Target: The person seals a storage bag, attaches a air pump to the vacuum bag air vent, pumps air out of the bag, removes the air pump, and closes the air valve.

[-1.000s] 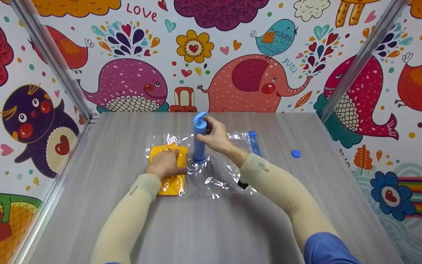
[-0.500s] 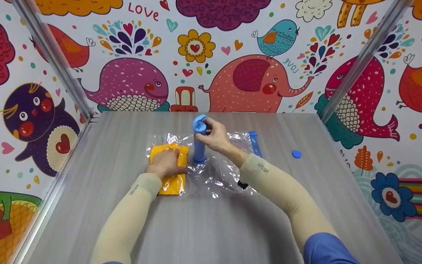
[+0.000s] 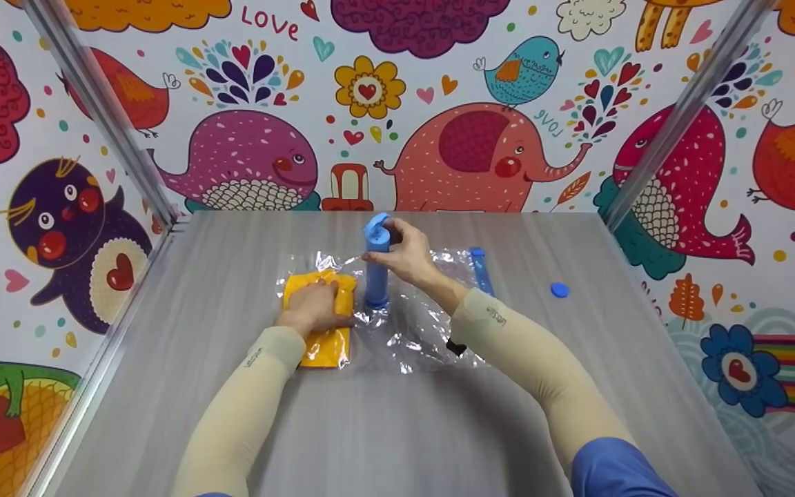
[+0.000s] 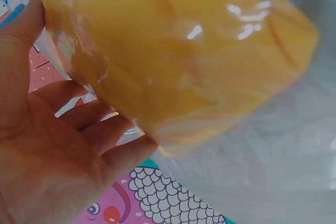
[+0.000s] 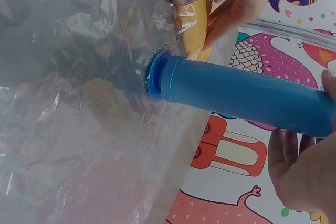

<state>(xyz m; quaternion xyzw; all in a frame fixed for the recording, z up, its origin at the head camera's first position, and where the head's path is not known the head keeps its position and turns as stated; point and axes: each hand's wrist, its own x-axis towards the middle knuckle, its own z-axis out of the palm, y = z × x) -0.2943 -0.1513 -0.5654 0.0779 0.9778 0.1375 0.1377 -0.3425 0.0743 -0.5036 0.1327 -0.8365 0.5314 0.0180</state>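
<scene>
A clear plastic vacuum bag [image 3: 404, 338] lies on the table with a folded yellow bundle [image 3: 325, 348] inside its left part. My left hand [image 3: 311, 304] rests on the bundle, thumb spread to the right; in the left wrist view its fingers [image 4: 107, 129] touch the bundle's edge through the plastic. A blue hand pump [image 3: 377, 279] stands upright at the bag's middle. The right wrist view has the pump's flared end [image 5: 163, 77] against the bag. My right hand [image 3: 408, 257] grips the pump near its top, fingers behind and thumb across the front.
A round blue cap [image 3: 560, 290] lies on the table [image 3: 397, 442] to the right. Along the bag's right edge runs a blue zip strip [image 3: 480, 273]. A small black piece [image 3: 456, 347] shows beside the right forearm. Printed walls and metal posts [image 3: 677, 117] border the table.
The blue top of the pump dips and turns, then rises slightly. My right thumb has shifted across the pump's front. The left hand and the yellow bundle stay in place.
</scene>
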